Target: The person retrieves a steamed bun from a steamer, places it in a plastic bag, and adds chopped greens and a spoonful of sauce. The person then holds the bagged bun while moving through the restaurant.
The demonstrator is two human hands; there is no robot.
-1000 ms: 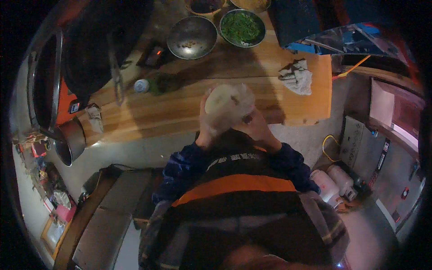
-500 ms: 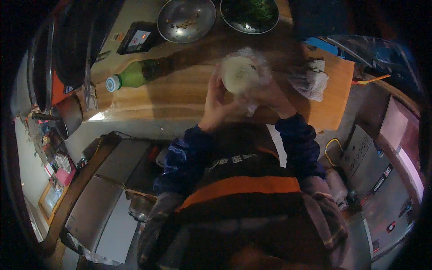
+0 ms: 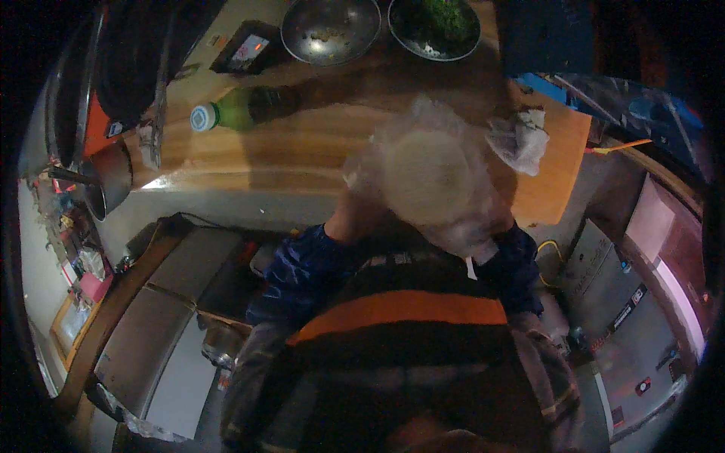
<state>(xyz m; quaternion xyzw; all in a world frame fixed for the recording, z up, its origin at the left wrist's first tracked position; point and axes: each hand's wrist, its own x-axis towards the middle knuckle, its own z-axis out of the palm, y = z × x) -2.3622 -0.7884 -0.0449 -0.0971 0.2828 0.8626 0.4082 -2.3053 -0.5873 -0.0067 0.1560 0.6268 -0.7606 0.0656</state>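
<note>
"Well, how do the fingers stand?"

"I can't tell how far open they are. The left hand (image 3: 359, 213) is at the left side of some clear plastic (image 3: 377, 166), the right hand (image 3: 495, 215) at the right side, and plastic, blur and shadow hide most of the fingers."

"What's in the plastic?"

"Something pale and round (image 3: 428, 177), between the two hands, in front of the person's dark apron (image 3: 317, 370) with its orange band."

"And on the table (image 3: 226, 162)?"

"A green bottle (image 3: 236, 107), its white cap toward the left. Farther back, a metal bowl (image 3: 332, 51) with a few small bits stands just beside another bowl (image 3: 445, 57) full of greens. On the right, a crumpled whitish cloth (image 3: 521, 143)."

"The room?"

"Dim. There's a pot (image 3: 115, 181) past the left end, and a yellow hose (image 3: 542, 248) at the right."
</note>
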